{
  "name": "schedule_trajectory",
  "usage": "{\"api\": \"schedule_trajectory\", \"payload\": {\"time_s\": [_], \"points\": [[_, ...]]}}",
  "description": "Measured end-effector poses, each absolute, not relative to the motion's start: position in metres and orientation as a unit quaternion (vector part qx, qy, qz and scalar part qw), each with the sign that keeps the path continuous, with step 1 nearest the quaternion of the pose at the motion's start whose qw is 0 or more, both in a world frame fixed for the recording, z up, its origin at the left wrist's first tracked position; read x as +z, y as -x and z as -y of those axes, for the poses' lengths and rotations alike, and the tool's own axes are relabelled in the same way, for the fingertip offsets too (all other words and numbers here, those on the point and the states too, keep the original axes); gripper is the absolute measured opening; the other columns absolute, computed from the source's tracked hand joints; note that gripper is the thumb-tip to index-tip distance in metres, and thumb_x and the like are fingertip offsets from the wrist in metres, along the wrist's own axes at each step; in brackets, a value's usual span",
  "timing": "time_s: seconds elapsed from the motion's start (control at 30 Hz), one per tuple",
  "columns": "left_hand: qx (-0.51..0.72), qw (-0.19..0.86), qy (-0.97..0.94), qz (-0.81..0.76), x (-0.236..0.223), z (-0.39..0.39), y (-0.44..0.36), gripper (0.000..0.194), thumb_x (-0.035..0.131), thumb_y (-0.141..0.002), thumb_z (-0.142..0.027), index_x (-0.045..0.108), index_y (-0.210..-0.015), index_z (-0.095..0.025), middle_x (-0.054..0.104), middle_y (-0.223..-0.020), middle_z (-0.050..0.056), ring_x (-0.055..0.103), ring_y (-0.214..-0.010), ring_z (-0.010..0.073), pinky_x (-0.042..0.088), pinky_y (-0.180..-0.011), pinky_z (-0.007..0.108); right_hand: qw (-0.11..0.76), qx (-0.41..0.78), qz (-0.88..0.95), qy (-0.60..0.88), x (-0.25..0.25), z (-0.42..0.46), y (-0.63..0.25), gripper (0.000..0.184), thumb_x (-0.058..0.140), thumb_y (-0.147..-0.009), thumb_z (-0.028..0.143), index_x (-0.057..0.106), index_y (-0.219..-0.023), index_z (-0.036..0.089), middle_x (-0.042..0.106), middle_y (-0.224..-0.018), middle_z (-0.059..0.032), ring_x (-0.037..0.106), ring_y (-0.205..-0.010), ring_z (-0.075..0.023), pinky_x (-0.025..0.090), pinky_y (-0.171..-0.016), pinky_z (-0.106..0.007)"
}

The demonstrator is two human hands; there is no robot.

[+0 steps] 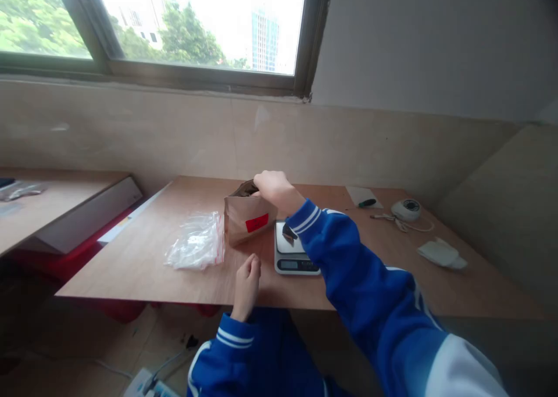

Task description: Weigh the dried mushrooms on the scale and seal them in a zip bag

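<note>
A brown paper bag (239, 222) with a red label stands upright on the table, its top open. My right hand (275, 186) dips into the mouth of the bag from the right, and its fingers are hidden inside. Closed in a fist, my left hand (248, 278) rests by the table's front edge, in front of the bag, with nothing showing in it. Right of the bag is a digital kitchen scale (299, 266). On its white plate lies a small dark piece (288, 232), partly covered by my right sleeve.
Clear zip bags (196, 243) lie left of the paper bag. Toward the back right are a green-handled screwdriver (367, 203) on white paper, a white dome camera (406, 210) with its cable, and a folded white cloth or tissue (442, 253). A power strip (148, 383) lies on the floor.
</note>
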State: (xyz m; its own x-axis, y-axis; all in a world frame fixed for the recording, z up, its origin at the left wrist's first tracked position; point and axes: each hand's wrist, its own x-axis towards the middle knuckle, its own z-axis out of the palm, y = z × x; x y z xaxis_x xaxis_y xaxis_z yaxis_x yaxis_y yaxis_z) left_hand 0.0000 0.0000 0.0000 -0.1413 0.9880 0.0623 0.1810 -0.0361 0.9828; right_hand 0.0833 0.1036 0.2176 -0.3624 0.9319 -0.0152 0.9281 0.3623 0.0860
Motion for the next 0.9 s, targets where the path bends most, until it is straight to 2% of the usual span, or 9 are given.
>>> {"api": "schedule_trajectory", "payload": {"time_s": [0.1,0.2,0.4,0.53,0.67,0.77,0.9], "points": [[0.48,0.362,-0.528,-0.6,-0.035,-0.014,0.002,0.027,0.039,-0.082,-0.041,0.043,-0.064,-0.021,0.048,-0.06,-0.002,0.048,-0.06,0.0143,0.036,-0.058,0.025,0.057,0.004,-0.812,-0.581,0.218,-0.102,-0.076,0.025,0.061,-0.083,0.011,0.068,-0.107,0.005,0.068,-0.11,-0.0232,0.066,-0.102,-0.0317,0.055,-0.079,-0.04],[0.451,0.344,-0.551,-0.613,-0.043,-0.016,0.004,0.027,0.038,-0.084,-0.039,0.047,-0.067,-0.021,0.054,-0.064,0.0,0.053,-0.064,0.0164,0.036,-0.062,0.027,0.061,-0.008,-0.801,-0.595,0.216,-0.105,-0.073,0.027,0.057,-0.082,0.005,0.068,-0.107,0.005,0.067,-0.112,-0.0238,0.066,-0.102,-0.0322,0.055,-0.079,-0.042],[0.404,0.31,-0.597,-0.619,-0.041,-0.01,0.003,0.026,0.036,-0.088,-0.034,0.045,-0.067,-0.022,0.054,-0.061,0.0,0.056,-0.064,0.0167,0.032,-0.06,0.026,0.021,0.006,-0.794,-0.607,0.209,-0.105,-0.075,0.029,0.052,-0.085,0.005,0.067,-0.109,0.007,0.067,-0.111,-0.0234,0.063,-0.108,-0.0306,0.054,-0.085,-0.038],[0.386,0.308,-0.605,-0.624,-0.042,-0.009,0.003,0.026,0.035,-0.089,-0.033,0.045,-0.068,-0.022,0.055,-0.063,0.0,0.057,-0.065,0.017,0.031,-0.061,0.027,0.056,-0.009,-0.791,-0.609,0.207,-0.102,-0.074,0.028,0.051,-0.086,0.007,0.067,-0.109,0.008,0.067,-0.113,-0.0224,0.064,-0.105,-0.0296,0.052,-0.086,-0.041],[0.388,0.31,-0.607,-0.621,-0.039,-0.009,0.003,0.026,0.034,-0.089,-0.033,0.044,-0.067,-0.022,0.055,-0.063,0.0,0.057,-0.066,0.0169,0.031,-0.061,0.027,0.1,-0.026,-0.81,-0.577,0.207,-0.099,-0.077,0.029,0.051,-0.087,0.009,0.065,-0.112,0.014,0.064,-0.121,-0.0174,0.06,-0.114,-0.029,0.042,-0.098,-0.047],[0.382,0.311,-0.609,-0.622,-0.037,-0.008,0.002,0.026,0.034,-0.089,-0.033,0.044,-0.068,-0.022,0.055,-0.064,0.001,0.057,-0.066,0.0172,0.031,-0.062,0.027,0.109,-0.028,-0.816,-0.568,0.207,-0.098,-0.081,0.032,0.056,-0.084,0.011,0.063,-0.115,0.013,0.065,-0.119,-0.0173,0.06,-0.113,-0.0299,0.036,-0.104,-0.049],[0.377,0.308,-0.608,-0.626,-0.037,-0.008,0.003,0.027,0.034,-0.089,-0.034,0.047,-0.069,-0.022,0.058,-0.066,0.002,0.058,-0.068,0.0184,0.032,-0.063,0.027,0.085,-0.037,-0.825,-0.558,0.207,-0.1,-0.087,0.031,0.061,-0.081,0.018,0.064,-0.112,0.013,0.065,-0.119,-0.0159,0.06,-0.111,-0.0303,0.037,-0.102,-0.046]]}}
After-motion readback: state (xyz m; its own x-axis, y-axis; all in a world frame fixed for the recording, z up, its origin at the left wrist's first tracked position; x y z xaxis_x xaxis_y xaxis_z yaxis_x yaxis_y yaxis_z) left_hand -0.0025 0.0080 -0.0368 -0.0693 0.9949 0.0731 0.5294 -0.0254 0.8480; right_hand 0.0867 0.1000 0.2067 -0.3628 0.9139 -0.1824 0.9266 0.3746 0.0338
